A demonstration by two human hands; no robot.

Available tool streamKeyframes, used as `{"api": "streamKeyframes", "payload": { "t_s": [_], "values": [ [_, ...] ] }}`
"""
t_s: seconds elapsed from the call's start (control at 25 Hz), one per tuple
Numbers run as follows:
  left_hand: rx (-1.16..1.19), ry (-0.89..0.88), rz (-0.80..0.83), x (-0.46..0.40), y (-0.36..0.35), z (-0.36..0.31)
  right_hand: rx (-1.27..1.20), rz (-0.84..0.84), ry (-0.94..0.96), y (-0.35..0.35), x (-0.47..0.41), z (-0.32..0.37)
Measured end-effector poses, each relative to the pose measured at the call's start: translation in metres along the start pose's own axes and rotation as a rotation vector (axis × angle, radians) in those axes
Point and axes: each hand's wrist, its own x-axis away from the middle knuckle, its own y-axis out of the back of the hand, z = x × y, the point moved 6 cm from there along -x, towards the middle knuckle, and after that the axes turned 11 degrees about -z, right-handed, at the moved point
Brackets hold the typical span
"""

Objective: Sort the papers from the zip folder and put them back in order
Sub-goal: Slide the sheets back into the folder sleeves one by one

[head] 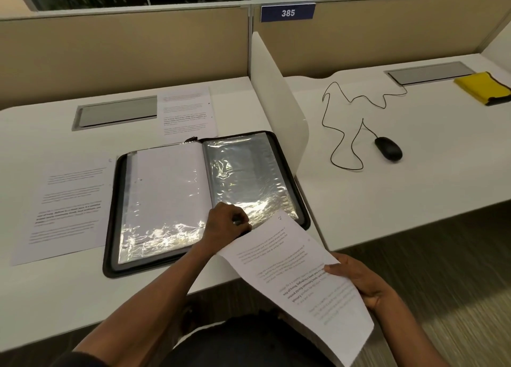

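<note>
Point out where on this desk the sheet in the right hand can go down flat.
Free: the strip between the folder and the desk's near edge, and the corner left of the metal cable hatch. Crowded: printed sheets lie left of and behind the folder; the white divider closes its right.

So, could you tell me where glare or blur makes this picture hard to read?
In the head view, ceiling light glares off the plastic sleeves of the open zip folder, brightest near the left hand; text on the sheet in the right hand is soft, the floor streaks with motion blur, and the wide lens bends the desk edges.
</note>
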Motion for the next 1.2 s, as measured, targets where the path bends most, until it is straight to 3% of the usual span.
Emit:
{"api": "streamKeyframes", "payload": {
  "t_s": [0.24,0.48,0.6,0.92,1.2],
  "values": [
    [-0.087,-0.074,0.047,-0.003,-0.002,-0.004,0.066,-0.046,0.000,0.002,-0.004,0.001],
    [-0.144,-0.179,0.252,-0.010,-0.006,-0.007,0.047,-0.129,0.001,0.014,-0.005,0.009],
    [-0.124,-0.169,0.207,-0.005,-0.003,-0.009,0.026,-0.134,0.020,0.012,-0.009,0.013],
    [-0.287,-0.349,0.067,0.015,-0.014,-0.022,-0.048,-0.138,0.016,0.013,-0.018,0.008],
    [-0.350,-0.462,0.009,0.032,-0.027,-0.014,0.053,-0.377,0.012,0.019,-0.020,0.008]
  ]
}}
